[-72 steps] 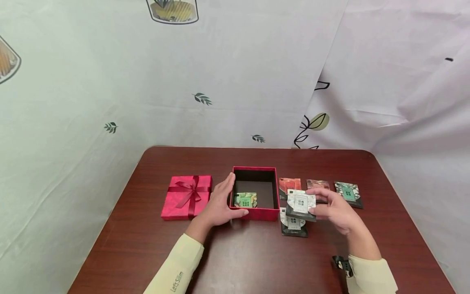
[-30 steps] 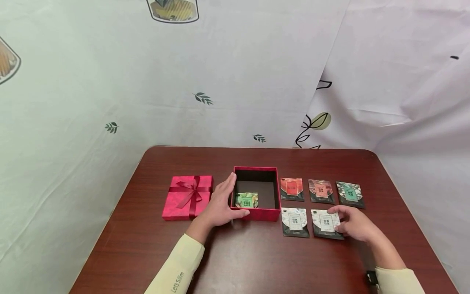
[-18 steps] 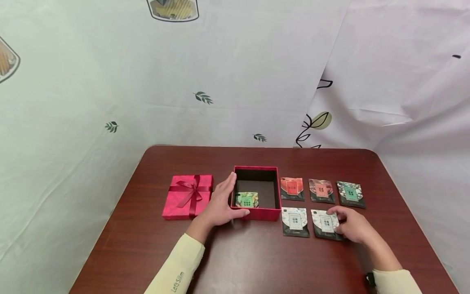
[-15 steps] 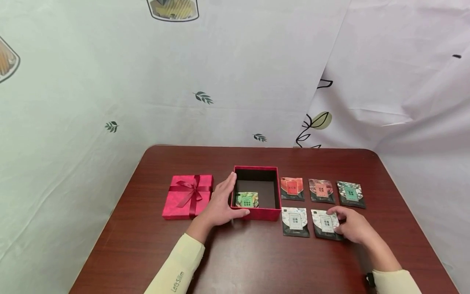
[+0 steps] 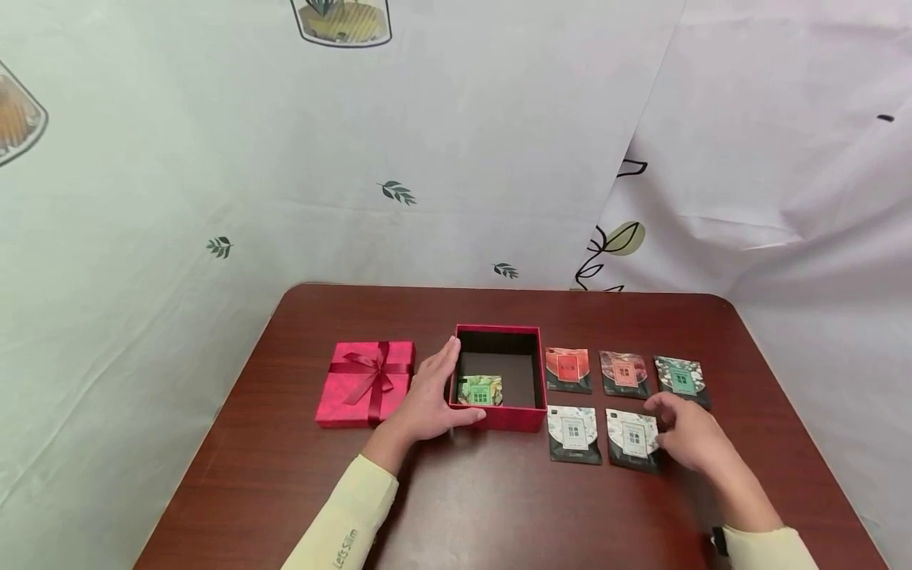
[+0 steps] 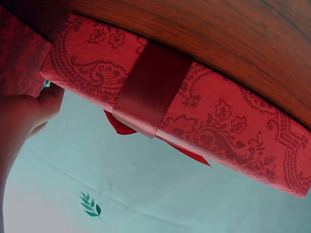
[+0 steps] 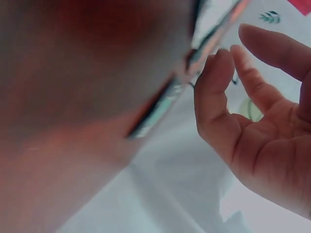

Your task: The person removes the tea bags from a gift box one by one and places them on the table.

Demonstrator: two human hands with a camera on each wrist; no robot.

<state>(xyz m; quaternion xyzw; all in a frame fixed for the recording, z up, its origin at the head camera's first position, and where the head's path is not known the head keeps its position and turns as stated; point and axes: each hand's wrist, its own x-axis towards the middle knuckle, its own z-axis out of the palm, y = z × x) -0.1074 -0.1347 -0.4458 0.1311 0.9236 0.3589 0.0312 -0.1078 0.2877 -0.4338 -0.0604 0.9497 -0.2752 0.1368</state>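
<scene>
Sachet (image 5: 633, 438): flat on counter (image 5: 470, 507), near row, second of two | Handling: likely light, thin, slick foil; best pinched at an edge | Right hand (image 5: 687, 435): fingers loosely curled at sachet's right edge, gripping nothing | Left hand (image 5: 427, 396): open, cupping box (image 5: 499, 419) corner | Box: one green sachet (image 5: 480, 390) inside | Lid (image 5: 365, 381): left of box.

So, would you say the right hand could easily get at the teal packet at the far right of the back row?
Probably yes: the right hand sits just in front of the teal packet, fingers loose and holding nothing, with only bare table beside it.
</scene>
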